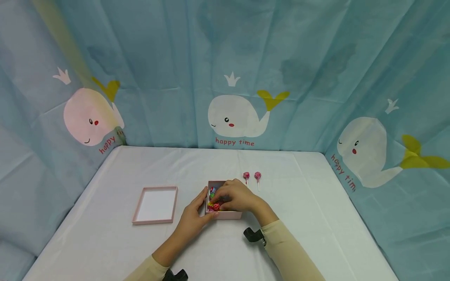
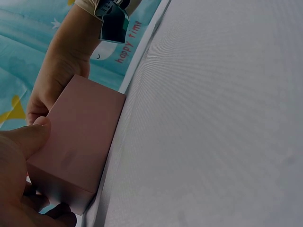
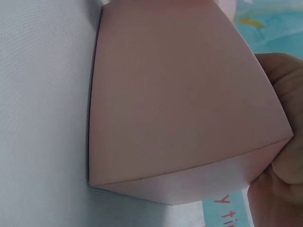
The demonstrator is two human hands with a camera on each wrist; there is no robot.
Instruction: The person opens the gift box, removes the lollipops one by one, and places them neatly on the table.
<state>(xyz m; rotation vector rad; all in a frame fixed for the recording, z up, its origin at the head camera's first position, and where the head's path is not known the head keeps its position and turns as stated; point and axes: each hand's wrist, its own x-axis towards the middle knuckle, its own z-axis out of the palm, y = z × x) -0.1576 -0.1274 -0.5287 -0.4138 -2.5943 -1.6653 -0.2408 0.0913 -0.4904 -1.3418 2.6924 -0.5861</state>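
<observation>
A pink open box [image 1: 225,215] stands on the table, with several brightly wrapped candies [image 1: 212,195] visible inside its left part. My left hand [image 1: 192,214] grips the box's left side, thumb at the front corner and fingers along the wall. In the left wrist view, the left thumb [image 2: 40,135] lies on the outside of the box [image 2: 87,125]. My right hand [image 1: 237,196] reaches over the right side into the box, thumb and fingertips bent down around a red-wrapped candy [image 1: 216,206]. I cannot tell whether they pinch it. The box's outer wall [image 3: 180,94] fills most of the right wrist view.
A shallow pink-rimmed lid [image 1: 156,205], white inside, lies left of the box. Two pink lollipops [image 1: 258,175] [image 1: 246,176] lie beyond the right hand. White cloth covers the table [image 1: 302,218]; a blue whale-print curtain [image 1: 161,78] hangs behind and at both sides.
</observation>
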